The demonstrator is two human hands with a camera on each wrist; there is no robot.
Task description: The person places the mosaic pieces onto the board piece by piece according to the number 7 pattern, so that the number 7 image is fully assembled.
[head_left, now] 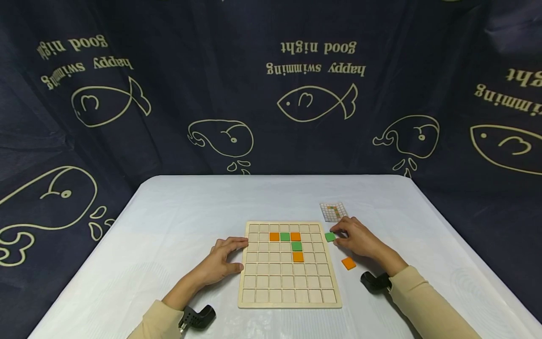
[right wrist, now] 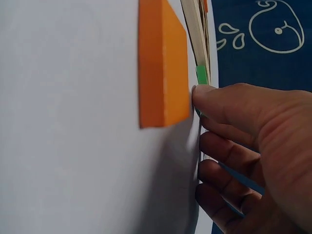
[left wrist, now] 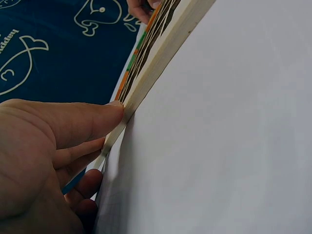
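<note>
A wooden grid board (head_left: 262, 269) lies flat in the middle of the table, with several orange and green square tiles in its upper cells. My left hand (head_left: 218, 261) rests against the board's left edge, its thumb (left wrist: 105, 119) and fingertips touching the wooden rim. Beside the board's upper right edge, a loose green tile (head_left: 330, 237) sits at the fingertips of my right hand (head_left: 355, 238). The thumb and index finger pinch it at its right side. In the right wrist view, the thumb partly hides the green tile (right wrist: 201, 74).
A loose orange tile (head_left: 349, 263) lies on the white table (head_left: 203, 202) below my right hand. Just beyond that hand is a small card (head_left: 332, 212) printed with a coloured grid pattern. A dark curtain (head_left: 271, 150) with fish drawings hangs behind the table.
</note>
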